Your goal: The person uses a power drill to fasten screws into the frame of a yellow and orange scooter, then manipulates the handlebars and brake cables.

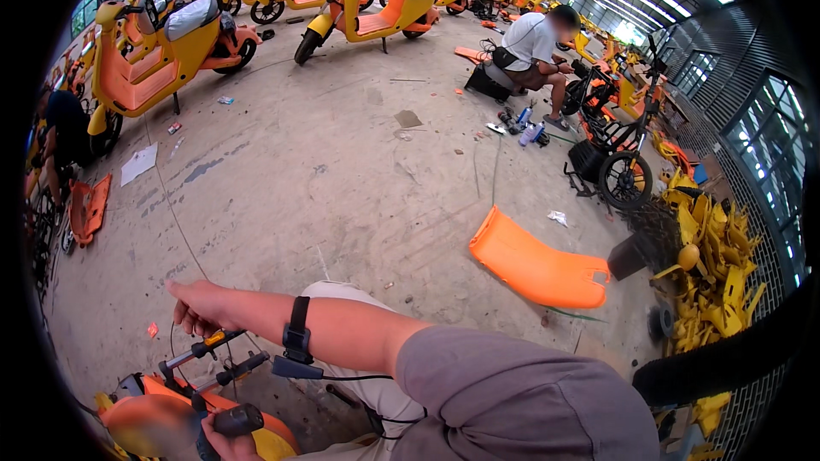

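Note:
My right arm reaches across to the left, a black strap around its wrist. My right hand point(205, 306) is above metal tubes point(202, 350) with black and yellow parts, its fingers curled; whatever is in them is hidden. Thin dark cables hang just below it. At the bottom edge my left hand point(231, 446) is closed around a dark power tool point(239, 418) with a rounded black end. Beneath both hands is an orange and yellow scooter body point(269, 428), partly cut off and blurred.
An orange curved panel point(542, 260) lies on the floor to the right, near a pile of yellow panels point(717, 265). A seated person point(534, 43) works beside a stripped scooter frame point(619, 128). Yellow-orange scooters point(371, 13) stand behind. Another person point(64, 132) bends at far left.

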A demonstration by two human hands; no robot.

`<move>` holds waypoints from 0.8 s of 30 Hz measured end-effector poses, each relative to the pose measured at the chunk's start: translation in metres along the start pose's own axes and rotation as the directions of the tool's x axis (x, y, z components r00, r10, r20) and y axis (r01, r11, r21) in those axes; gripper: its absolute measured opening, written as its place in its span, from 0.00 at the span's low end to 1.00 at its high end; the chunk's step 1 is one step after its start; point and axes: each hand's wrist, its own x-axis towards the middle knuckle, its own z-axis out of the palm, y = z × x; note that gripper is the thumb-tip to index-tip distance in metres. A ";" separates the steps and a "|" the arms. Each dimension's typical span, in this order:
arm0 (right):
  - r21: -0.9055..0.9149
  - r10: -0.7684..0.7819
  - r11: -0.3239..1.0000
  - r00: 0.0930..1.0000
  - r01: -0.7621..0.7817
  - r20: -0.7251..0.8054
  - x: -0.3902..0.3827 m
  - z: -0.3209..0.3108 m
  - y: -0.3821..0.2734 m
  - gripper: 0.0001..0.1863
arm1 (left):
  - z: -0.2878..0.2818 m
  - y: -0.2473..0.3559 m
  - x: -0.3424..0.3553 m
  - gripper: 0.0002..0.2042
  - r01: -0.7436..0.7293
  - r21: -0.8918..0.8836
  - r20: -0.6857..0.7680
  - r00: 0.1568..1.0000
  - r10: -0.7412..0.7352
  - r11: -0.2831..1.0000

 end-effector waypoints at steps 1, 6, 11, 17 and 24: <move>0.000 0.000 1.000 1.000 0.000 -0.001 0.002 -0.001 0.002 0.24 | 0.001 -0.001 0.000 0.07 0.001 0.001 0.000 1.000 -0.001 1.000; -0.058 -0.079 0.995 0.996 0.077 -0.043 0.025 -0.013 0.014 0.13 | 0.005 -0.008 -0.003 0.09 0.007 -0.025 0.024 1.000 -0.006 1.000; -0.069 -0.105 0.993 0.992 0.100 -0.065 0.027 -0.008 0.015 0.07 | 0.001 -0.004 0.002 0.09 -0.004 -0.032 0.017 1.000 0.004 0.999; -0.087 -0.128 0.989 0.989 0.121 -0.076 0.027 -0.009 0.015 0.07 | 0.002 -0.005 0.004 0.07 0.002 -0.042 0.018 1.000 -0.001 0.999; -0.293 -0.154 0.943 0.987 0.159 0.042 0.037 0.020 0.020 0.08 | 0.024 -0.002 -0.028 0.07 -0.433 0.317 -0.015 0.888 0.461 0.844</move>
